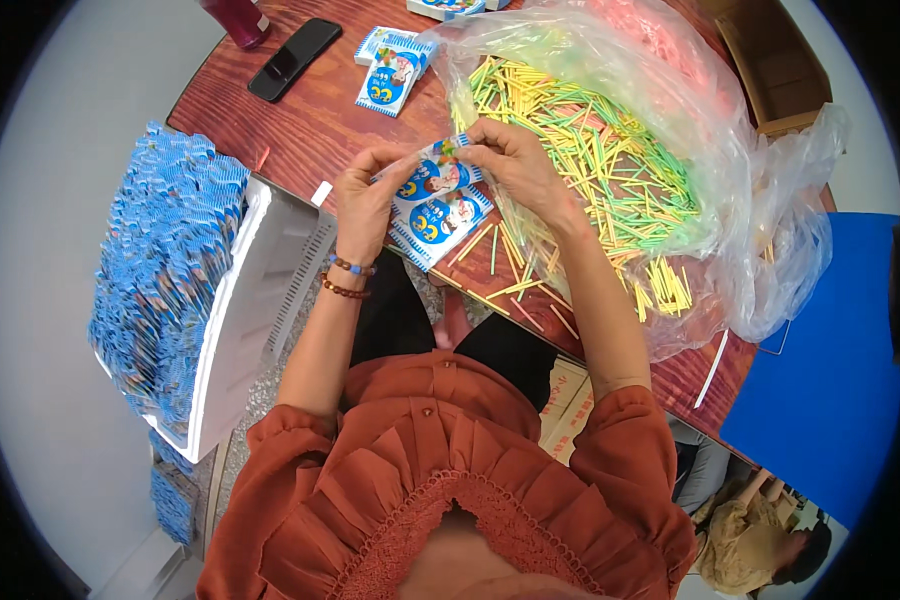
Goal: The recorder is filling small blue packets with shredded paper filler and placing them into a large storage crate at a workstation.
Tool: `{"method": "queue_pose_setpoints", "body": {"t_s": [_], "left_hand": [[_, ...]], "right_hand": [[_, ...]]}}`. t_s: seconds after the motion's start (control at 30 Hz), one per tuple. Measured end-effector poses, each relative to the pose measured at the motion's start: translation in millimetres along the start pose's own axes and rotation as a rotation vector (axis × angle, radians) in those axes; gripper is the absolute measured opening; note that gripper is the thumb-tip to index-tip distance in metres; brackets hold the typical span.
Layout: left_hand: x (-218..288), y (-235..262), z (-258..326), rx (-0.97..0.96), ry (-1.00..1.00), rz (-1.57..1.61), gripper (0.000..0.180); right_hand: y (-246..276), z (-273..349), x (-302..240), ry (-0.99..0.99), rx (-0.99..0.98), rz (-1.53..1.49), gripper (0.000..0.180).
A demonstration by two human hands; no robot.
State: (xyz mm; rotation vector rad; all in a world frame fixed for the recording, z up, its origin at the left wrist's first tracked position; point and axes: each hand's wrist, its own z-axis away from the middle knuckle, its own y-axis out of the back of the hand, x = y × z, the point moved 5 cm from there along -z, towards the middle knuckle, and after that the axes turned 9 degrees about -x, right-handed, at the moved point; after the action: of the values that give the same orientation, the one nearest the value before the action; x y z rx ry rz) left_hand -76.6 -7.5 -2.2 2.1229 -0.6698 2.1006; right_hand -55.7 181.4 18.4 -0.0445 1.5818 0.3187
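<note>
A left hand (365, 198) and a right hand (520, 172) hold a small blue-and-white packet (435, 176) just above the near edge of a wooden table (315, 135), each grip clamped on one end of it, with the fingertips behind it partly hidden. Overlapped by that one is a second packet (438, 226); whether it is held or merely rests on the table cannot be told. Beside the right hand, yellow, green and pinkish sticks (620, 165) spill from a crumpled clear plastic bag (770, 270), whose folds blur the pink contents (660, 50) toward the back. Beyond the hands lie a few more packets (390, 78) and a dark phone (295, 60), while a red bottle (238, 22) is cut off by the top edge. At left, a white crate (232, 320) brims with packets too tightly packed to tell apart. A cardboard box (770, 55) is cropped at upper right; at lower right, a co-worker (750, 545) is partly hidden behind a blue panel (820, 360).
</note>
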Motion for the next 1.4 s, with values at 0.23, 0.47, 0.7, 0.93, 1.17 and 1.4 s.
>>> {"method": "queue_pose_setpoints", "body": {"t_s": [0.23, 0.47, 0.7, 0.93, 1.17, 1.4], "left_hand": [[-7, -17, 7, 0.001, 0.101, 0.280, 0.008], [-13, -30, 17, 0.056, 0.081, 0.299, 0.009], [-11, -37, 17, 0.051, 0.114, 0.407, 0.012], [-14, -40, 21, 0.002, 0.177, 0.469, 0.020], [-20, -37, 21, 0.021, 0.218, 0.409, 0.020], [-18, -46, 21, -0.039, 0.211, 0.408, 0.016]], "right_hand": [[-4, 19, -5, -0.036, 0.049, -0.118, 0.007], [-11, 36, 6, 0.003, 0.150, -0.280, 0.005], [-7, 48, -16, 0.051, 0.210, -0.246, 0.014], [8, 64, -27, 0.335, 0.232, -0.152, 0.013], [-7, 63, -31, 0.395, 0.139, 0.386, 0.017], [-4, 68, -23, 0.309, 0.166, 0.152, 0.016]]}}
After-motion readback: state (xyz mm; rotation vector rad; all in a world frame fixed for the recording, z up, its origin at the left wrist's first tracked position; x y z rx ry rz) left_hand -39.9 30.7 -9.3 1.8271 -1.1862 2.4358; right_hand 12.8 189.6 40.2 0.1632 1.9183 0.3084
